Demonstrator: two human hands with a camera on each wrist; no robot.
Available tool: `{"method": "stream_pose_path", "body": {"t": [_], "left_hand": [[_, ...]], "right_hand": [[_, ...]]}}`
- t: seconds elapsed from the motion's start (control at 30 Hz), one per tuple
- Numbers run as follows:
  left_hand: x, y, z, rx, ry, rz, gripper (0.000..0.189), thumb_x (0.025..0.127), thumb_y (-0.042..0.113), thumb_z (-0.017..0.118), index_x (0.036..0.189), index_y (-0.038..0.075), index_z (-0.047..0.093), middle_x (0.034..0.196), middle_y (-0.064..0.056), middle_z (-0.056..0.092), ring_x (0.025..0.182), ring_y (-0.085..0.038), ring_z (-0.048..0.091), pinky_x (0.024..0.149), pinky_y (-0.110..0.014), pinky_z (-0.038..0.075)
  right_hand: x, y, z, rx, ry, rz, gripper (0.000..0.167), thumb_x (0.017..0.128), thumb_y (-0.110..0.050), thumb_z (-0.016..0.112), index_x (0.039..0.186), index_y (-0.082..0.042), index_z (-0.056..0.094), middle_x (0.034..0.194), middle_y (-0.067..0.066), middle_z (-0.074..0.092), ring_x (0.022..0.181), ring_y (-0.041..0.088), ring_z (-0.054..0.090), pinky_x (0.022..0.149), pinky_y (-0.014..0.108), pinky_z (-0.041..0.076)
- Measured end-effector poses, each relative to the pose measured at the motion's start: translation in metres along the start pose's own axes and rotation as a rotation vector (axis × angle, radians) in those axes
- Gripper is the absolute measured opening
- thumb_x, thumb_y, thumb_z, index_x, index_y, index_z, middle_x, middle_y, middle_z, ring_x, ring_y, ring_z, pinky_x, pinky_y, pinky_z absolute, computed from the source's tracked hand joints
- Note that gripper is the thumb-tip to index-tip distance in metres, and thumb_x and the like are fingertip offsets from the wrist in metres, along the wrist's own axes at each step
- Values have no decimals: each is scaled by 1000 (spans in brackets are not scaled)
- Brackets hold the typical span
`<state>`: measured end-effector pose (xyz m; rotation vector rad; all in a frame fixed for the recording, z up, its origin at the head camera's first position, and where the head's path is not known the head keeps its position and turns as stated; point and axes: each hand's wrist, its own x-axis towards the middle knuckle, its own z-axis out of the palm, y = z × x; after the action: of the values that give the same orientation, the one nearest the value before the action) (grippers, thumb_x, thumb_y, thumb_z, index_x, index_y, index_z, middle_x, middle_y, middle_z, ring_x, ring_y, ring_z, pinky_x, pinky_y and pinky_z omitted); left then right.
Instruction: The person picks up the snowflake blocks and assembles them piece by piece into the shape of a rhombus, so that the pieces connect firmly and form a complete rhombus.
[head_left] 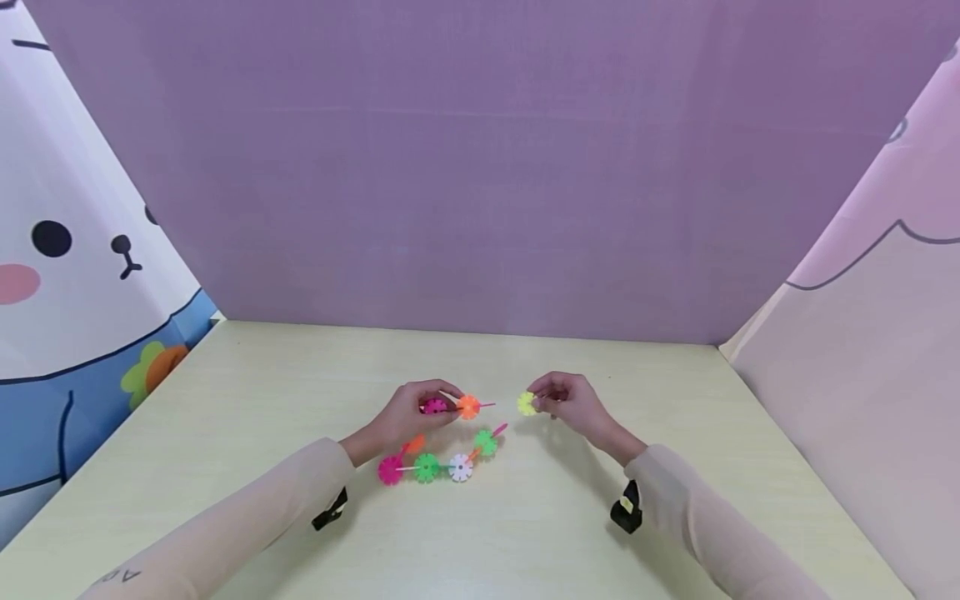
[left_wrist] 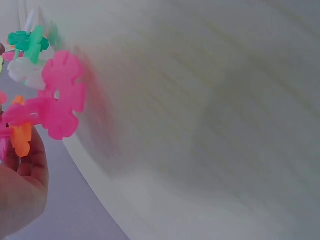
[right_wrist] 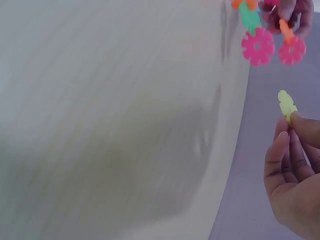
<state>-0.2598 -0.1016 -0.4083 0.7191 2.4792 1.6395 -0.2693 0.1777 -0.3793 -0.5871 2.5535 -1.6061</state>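
Note:
My left hand (head_left: 400, 417) grips one end of a curved chain of notched plastic snowflake discs, near an orange disc (head_left: 468, 407) and a magenta one (head_left: 433, 406). The chain bends through a bright pink disc (head_left: 390, 469), a green disc (head_left: 427, 467), a white disc (head_left: 461, 467) and another green disc (head_left: 486, 442). A pink disc (right_wrist: 292, 50) stands edge-on beyond the orange one, facing my right hand. Between thumb and fingertips, my right hand (head_left: 579, 408) pinches a single yellow snowflake disc (right_wrist: 286, 105), apart from the chain. Fingers partly hide the gripped pieces.
Both hands are over a pale wooden table (head_left: 480, 550). A purple panel (head_left: 480, 208) rises behind it, with printed cartoon panels at the left (head_left: 82, 333) and right (head_left: 862, 375). Dark wrist-camera mounts (head_left: 627, 508) hang below the sleeves.

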Motion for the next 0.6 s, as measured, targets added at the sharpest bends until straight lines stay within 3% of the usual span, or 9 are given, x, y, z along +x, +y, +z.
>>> {"method": "stream_pose_path", "body": {"t": [0.13,0.4,0.6], "left_hand": [[0,0,-1,-2,-4,22,25,82,11,67,107,12,63,96,-9,68,88,-22,65,70,-21,53],[0,1,0,0,-3,20,25,83,6,65,108,9,62,98,-12,67,89,-24,65,71,-21,53],[0,-1,0,-9,-8,17,27,83,3,64,110,3,61,100,-18,66,92,-32,63,71,-22,53]], "right_hand": [[-3,-20,8,26,-31,1,20,83,4,59,102,12,59,94,32,61,64,3,54,59,31,50],[1,-28,20,46,-44,12,19,84,3,59,102,11,60,94,31,61,73,24,58,62,32,50],[1,-31,23,56,-44,8,19,84,4,58,101,12,60,94,32,61,71,21,58,62,31,50]]}}
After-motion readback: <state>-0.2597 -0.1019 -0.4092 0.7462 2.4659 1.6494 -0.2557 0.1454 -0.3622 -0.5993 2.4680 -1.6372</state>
